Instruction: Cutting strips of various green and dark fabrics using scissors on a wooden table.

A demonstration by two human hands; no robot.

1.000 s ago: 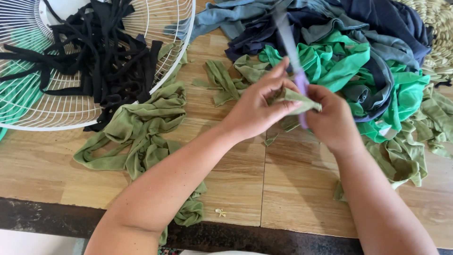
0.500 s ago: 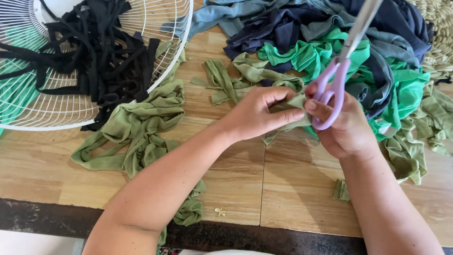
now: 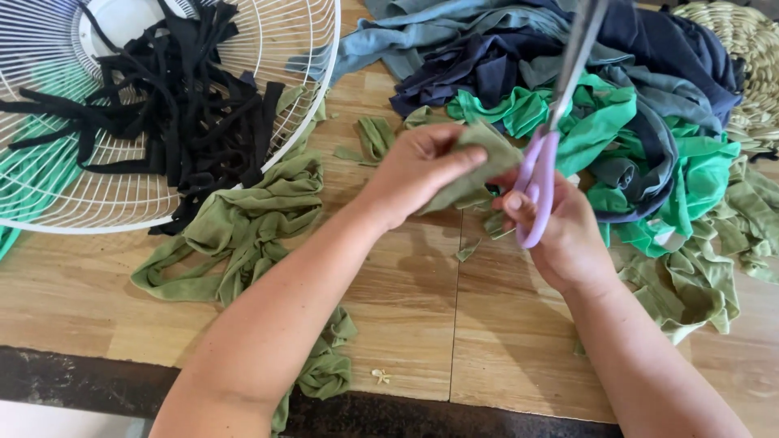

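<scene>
My left hand (image 3: 418,174) pinches a small piece of olive green fabric (image 3: 479,166) above the wooden table (image 3: 406,308). My right hand (image 3: 560,235) grips scissors (image 3: 552,138) with lilac handles, their grey blades pointing up and away, closed beside the fabric's right edge. A tiny olive scrap (image 3: 466,250) lies on the table just below the hands.
Olive fabric strips (image 3: 243,227) lie left of my arm. A white fan grille (image 3: 268,97) holds black fabric strips (image 3: 178,105). A heap of blue, navy and bright green cloth (image 3: 633,97) fills the back right, with a woven basket (image 3: 746,49) behind it. More olive cloth (image 3: 698,284) sits at right.
The scissors swung from lying across the fabric to blades pointing up and away. Both hands rose slightly, and my left hand now lifts the olive piece higher.
</scene>
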